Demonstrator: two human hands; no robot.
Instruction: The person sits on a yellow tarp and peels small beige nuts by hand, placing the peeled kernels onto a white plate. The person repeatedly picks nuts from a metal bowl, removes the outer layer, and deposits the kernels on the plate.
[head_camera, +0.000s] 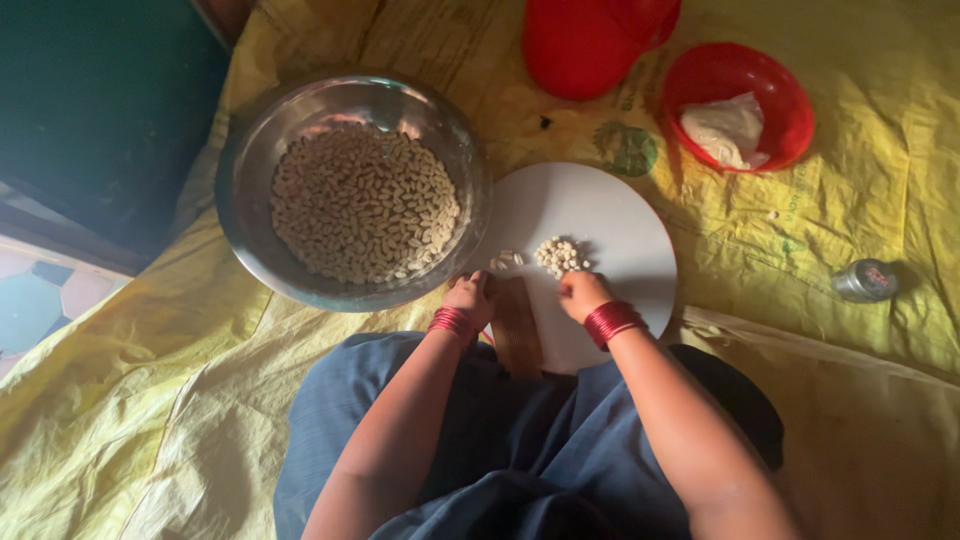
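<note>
A round white board (610, 215) lies on the yellow sheet in front of my lap. A small heap of pale nut pieces (560, 254) sits near its middle, with a few loose pieces (506, 260) to the left. My left hand (470, 296) rests at the board's near edge beside a wooden block (516, 325), fingers curled; what it holds is hidden. My right hand (583, 290) is just below the heap, fingers bent down onto the board. Both wrists wear red bangles.
A large steel bowl (255, 150) full of pale nuts (362, 203) stands at the left of the board. A red bowl (790, 100) with a white bag inside sits at the back right, a red container (580, 45) behind the board, a small metal tin (865, 280) at right.
</note>
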